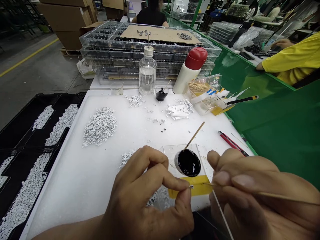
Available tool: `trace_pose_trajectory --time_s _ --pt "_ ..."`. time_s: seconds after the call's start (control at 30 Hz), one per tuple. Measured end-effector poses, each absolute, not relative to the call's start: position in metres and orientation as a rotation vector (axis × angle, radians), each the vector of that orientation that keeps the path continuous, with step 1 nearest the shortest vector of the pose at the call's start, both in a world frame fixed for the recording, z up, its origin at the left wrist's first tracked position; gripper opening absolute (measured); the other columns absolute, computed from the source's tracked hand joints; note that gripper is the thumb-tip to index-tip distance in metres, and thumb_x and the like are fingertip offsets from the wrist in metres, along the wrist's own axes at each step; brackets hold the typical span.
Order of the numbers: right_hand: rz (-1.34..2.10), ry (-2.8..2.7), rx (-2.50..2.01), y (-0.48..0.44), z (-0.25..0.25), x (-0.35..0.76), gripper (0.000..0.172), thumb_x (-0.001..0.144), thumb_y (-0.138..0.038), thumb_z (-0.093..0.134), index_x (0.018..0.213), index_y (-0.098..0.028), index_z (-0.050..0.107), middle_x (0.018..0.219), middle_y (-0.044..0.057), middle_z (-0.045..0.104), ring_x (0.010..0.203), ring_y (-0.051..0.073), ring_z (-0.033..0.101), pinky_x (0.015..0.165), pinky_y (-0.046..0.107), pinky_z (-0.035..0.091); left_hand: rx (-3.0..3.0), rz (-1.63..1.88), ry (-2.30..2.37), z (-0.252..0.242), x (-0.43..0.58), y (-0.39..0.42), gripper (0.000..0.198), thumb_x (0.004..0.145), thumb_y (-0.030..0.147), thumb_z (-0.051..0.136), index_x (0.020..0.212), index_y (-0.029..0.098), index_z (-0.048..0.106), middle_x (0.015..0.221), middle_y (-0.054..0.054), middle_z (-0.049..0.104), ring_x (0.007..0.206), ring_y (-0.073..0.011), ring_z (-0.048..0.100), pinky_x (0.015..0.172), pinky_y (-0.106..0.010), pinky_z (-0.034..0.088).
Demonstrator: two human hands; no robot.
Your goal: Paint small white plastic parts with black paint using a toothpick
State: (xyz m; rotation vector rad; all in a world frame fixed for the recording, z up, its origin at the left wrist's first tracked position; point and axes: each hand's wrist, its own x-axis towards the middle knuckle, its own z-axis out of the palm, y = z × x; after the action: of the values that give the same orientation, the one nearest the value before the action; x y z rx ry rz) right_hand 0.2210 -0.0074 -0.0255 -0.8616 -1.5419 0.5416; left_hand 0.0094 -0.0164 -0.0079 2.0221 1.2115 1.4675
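My left hand [155,193] pinches a tiny white piece [191,187] with a dark spot between thumb and forefinger. From the right, my right hand [252,193] grips a thin wooden stick [282,197], its tip pointing at the small piece with a narrow gap between them. Just beyond my fingertips, a small round cup of glossy black liquid [189,163] rests on a clear plate [170,150], with another wooden stick [195,135] leaning in it. Yellow tape [200,189] crosses the plate below the cup.
White pieces lie in a large pile [100,126] on the white board [70,173]. Behind stand a clear bottle [147,75], a red-capped flask [190,70] and stacked trays [115,53]. A red pen-like tool [232,143] lies right. A yellow-sleeved person [295,60] is beyond the green partition [280,116].
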Motion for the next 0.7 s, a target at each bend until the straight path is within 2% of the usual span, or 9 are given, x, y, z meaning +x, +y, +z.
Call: trace_pose_trajectory --time_s 0.13,0.37,0.53,0.7 --pt "0.527 -1.53 -0.871 -0.0071 -0.0273 0.2202 0.042 0.086 -0.033 0.119 0.118 -0.031 0.092 0.111 0.009 0.089 0.101 0.04 0.091 0.081 0.055 0.081 2.065 1.452 1.206 -0.0063 0.0083 -0.0143 0.025 0.093 0.001 0.078 0.093 0.025 0.076 0.09 0.002 0.071 0.071 -0.0142 0.072 0.061 -0.026 0.063" --pt "0.317 -1.559 -0.854 -0.0031 -0.0311 0.2188 0.024 0.105 -0.004 0.093 0.121 -0.022 0.091 0.103 0.006 0.091 0.083 0.024 0.086 0.062 0.036 0.071 2.063 1.453 1.199 -0.0058 0.0084 -0.0122 0.025 0.093 0.001 0.076 0.093 0.025 0.074 0.088 0.003 0.068 0.072 -0.0131 0.071 0.061 -0.025 0.062" --pt "0.363 -1.568 -0.82 0.0008 -0.0252 0.2148 0.03 0.105 0.003 0.091 0.123 -0.02 0.089 0.109 0.002 0.093 0.089 0.018 0.086 0.067 0.03 0.073 2.067 1.441 1.212 -0.007 0.0079 -0.0118 0.025 0.095 0.001 0.074 0.094 0.025 0.074 0.088 0.004 0.068 0.072 -0.0121 0.072 0.061 -0.024 0.06" --pt "0.387 -1.549 -0.802 0.0002 -0.0233 0.2124 0.027 0.106 0.003 0.092 0.123 -0.018 0.09 0.111 -0.001 0.093 0.096 0.013 0.086 0.076 0.023 0.074 2.069 1.447 1.218 -0.0063 0.0085 -0.0127 0.023 0.097 0.003 0.072 0.092 0.025 0.073 0.089 0.005 0.067 0.075 -0.0103 0.075 0.063 -0.021 0.06"
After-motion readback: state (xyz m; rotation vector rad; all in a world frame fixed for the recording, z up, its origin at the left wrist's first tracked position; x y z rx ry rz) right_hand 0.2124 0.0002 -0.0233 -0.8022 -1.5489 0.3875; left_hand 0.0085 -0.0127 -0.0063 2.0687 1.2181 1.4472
